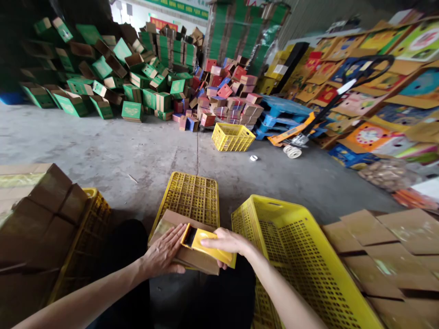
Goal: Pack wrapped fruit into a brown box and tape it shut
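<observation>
A small brown cardboard box (171,219) lies on an overturned yellow crate (192,194) in front of me. My left hand (164,251) rests flat on the box's top, fingers stretched out. My right hand (226,242) grips a yellow tape dispenser (202,242) and presses it against the box's near edge. My dark trousers show below the box.
A large yellow crate (298,256) stands at my right, beside flat cardboard sheets (387,246). Another yellow crate (89,233) with folded brown boxes (37,210) is at my left. Across the concrete floor lie piles of green boxes (113,77) and pink boxes (226,100), a yellow basket (233,137), blue pallets (281,114) and a pallet jack (308,128).
</observation>
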Motion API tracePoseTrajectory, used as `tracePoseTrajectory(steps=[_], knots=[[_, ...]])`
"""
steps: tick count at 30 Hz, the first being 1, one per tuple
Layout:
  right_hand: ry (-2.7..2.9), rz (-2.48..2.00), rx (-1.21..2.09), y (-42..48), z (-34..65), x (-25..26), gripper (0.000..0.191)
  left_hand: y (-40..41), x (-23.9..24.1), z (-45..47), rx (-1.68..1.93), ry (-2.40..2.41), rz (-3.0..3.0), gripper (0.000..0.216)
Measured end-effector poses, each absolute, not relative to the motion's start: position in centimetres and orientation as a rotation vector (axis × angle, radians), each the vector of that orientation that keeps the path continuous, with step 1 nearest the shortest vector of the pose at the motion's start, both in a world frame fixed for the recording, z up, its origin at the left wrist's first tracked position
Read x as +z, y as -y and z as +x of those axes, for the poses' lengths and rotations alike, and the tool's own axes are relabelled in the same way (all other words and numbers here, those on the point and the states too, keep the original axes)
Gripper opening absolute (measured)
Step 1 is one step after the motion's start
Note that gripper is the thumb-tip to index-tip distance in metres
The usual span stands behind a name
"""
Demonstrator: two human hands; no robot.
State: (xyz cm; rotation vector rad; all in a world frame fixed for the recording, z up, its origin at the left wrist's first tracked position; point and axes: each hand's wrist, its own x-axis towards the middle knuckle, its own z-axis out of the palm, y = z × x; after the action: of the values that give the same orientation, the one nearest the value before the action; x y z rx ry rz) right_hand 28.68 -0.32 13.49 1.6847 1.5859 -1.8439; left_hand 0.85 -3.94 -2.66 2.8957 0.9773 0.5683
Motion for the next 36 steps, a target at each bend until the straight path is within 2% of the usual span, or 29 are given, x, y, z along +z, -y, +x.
tracePoseTrajectory(steps=[4, 9, 27, 36], knots=[[-1.509, 1.728, -1.836, 0.9, 30.8, 14.1, 0.043, 3.9, -2.4, 0.9, 0.570, -0.956, 2.891, 0.119], [-1.538, 1.702, -1.885, 1.7, 32.9, 14.3, 0.051, 4.2, -2.4, 1.0, 0.576, -0.979, 2.892, 0.116], [-1.540, 1.699, -1.814, 1.5, 32.3, 13.3, 0.055, 4.7, -3.8, 5.3, 0.617, -0.940, 2.946, 0.120], [-1.492, 1.796, -1.729, 2.5, 33.1, 13.9, 0.047, 4.5, -3.3, 5.1, 0.545, -0.942, 2.907, 0.119]])
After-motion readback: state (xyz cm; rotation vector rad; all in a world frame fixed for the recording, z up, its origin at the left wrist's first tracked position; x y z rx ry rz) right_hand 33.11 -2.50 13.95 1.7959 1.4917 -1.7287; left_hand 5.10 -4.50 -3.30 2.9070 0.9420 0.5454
